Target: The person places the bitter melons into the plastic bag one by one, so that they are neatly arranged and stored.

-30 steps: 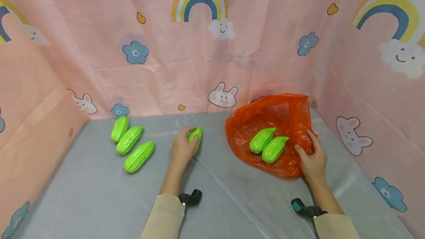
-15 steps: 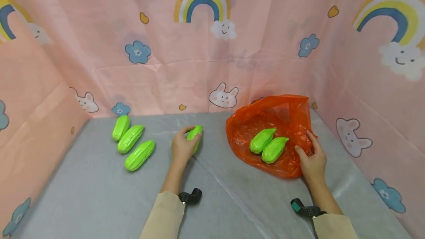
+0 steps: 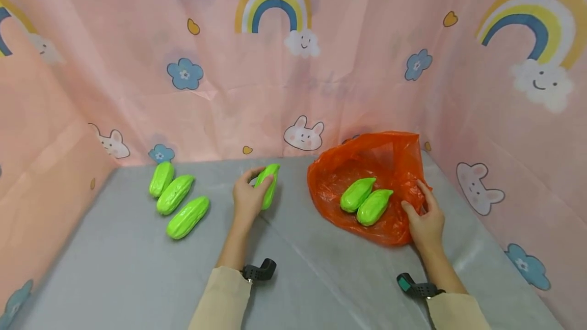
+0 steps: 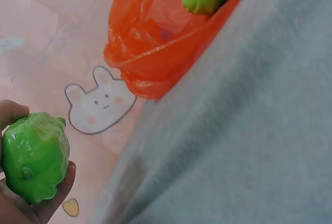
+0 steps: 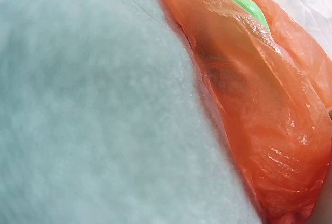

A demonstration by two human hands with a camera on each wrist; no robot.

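My left hand (image 3: 247, 195) grips a glossy, ridged bitter melon (image 3: 269, 180) between thumb and fingers, holding it nearly upright over the middle of the table. In the left wrist view the same bitter melon (image 4: 36, 156) shows end-on, with a small nub at its centre. An orange-red plastic bag (image 3: 327, 192) lies to the right, its mouth spread open. Two more melons (image 3: 373, 208) rest side by side in it, pointed tips up and to the right. My right hand (image 3: 427, 223) holds the bag's right edge; in the right wrist view the bag (image 5: 270, 115) mostly hides that hand.
At the left of the grey table (image 3: 114, 269) lie three more bitter melons (image 3: 188, 218), slanted alike. A pink printed cloth (image 3: 220, 111) rises behind the table and on both sides. Each wrist wears a black strap (image 3: 259, 270) with a camera.
My left hand has raised the bitter melon slightly from the table and turned it more upright. My right hand and the bag stay where they were; the whole head view shifts a little.
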